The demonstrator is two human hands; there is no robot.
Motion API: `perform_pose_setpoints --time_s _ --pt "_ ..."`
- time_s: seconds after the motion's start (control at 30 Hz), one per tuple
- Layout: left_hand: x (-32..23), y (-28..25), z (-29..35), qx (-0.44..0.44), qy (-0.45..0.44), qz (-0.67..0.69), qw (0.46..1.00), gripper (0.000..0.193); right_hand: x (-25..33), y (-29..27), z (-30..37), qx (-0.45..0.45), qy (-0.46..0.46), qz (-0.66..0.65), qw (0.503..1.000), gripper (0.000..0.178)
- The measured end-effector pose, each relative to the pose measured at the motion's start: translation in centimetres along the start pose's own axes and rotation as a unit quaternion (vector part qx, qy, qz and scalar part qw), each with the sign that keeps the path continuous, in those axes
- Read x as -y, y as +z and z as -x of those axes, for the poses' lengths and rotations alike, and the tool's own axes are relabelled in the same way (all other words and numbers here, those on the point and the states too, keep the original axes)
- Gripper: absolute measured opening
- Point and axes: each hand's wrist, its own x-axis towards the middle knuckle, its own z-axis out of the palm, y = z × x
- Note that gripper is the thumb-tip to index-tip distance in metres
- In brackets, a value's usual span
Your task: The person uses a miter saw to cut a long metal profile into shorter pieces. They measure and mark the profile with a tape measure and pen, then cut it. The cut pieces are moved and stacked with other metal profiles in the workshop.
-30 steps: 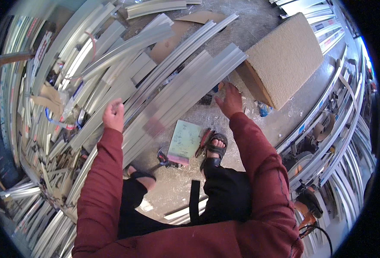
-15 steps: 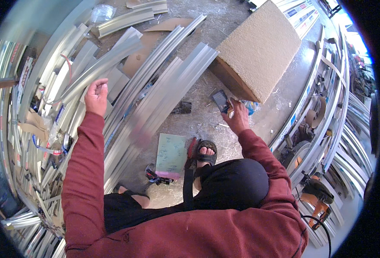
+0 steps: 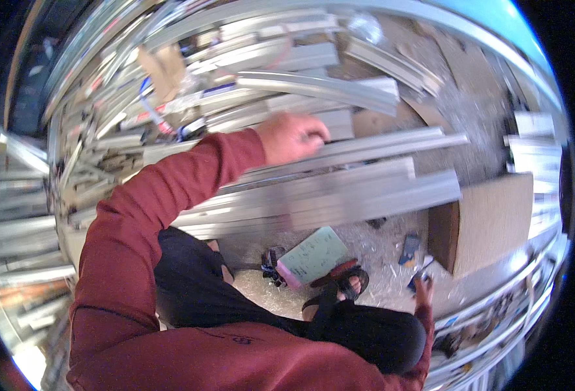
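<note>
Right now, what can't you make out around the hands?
- Head view: left hand on the aluminium profiles; its fingers curl out of sight, grip unclear.
- Right hand small near the rim; dark object at it too small to identify.
- Profiles motion-blurred.

— How many hands show?
— Two: the left hand point(image 3: 292, 137) and the right hand point(image 3: 423, 289).
— Notebooks?
— One pale green notebook point(image 3: 313, 254).
— Sandals?
— One sandal point(image 3: 344, 281) shows.
— Aluminium profiles point(image 3: 339, 195)?
— Too many, blurred, to count.
— Boards?
— One brown board point(image 3: 492, 218).
</note>
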Motion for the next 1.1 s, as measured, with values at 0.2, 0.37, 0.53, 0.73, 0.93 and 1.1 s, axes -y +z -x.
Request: perform_pose_setpoints --time_s 0.2,0.37,0.53,0.73,0.93,1.1 --pt "-4.0 3.2 5.4 0.13 0.08 0.188 0.97 0.034 22.8 3.7 13.2 0.303 -0.173 -0.002 0.937 0.07" --pt "-7.3 4.9 7.4 0.04 0.019 0.353 0.935 0.053 37.8 14.9 21.3 0.35 -0.255 -0.086 0.897 0.074" --pt "-5.5 3.1 7.9 0.024 -0.13 0.499 0.856 0.051 40.9 17.8 23.0 0.176 -0.426 0.143 0.876 0.042" --pt "-2.8 7.0 9.6 0.031 -0.072 0.413 0.907 0.053 41.6 21.9 29.3 0.185 -0.644 0.299 0.679 0.078" --pt "-2.0 4.2 9.8 0.127 -0.208 0.574 0.782 0.041 41.0 21.4 26.2 0.198 -0.567 0.296 0.743 0.064" --pt "1.4 0.5 8.4 0.083 -0.223 0.53 0.814 0.021 43.1 19.0 23.8 0.23 -0.422 0.324 0.815 0.055"
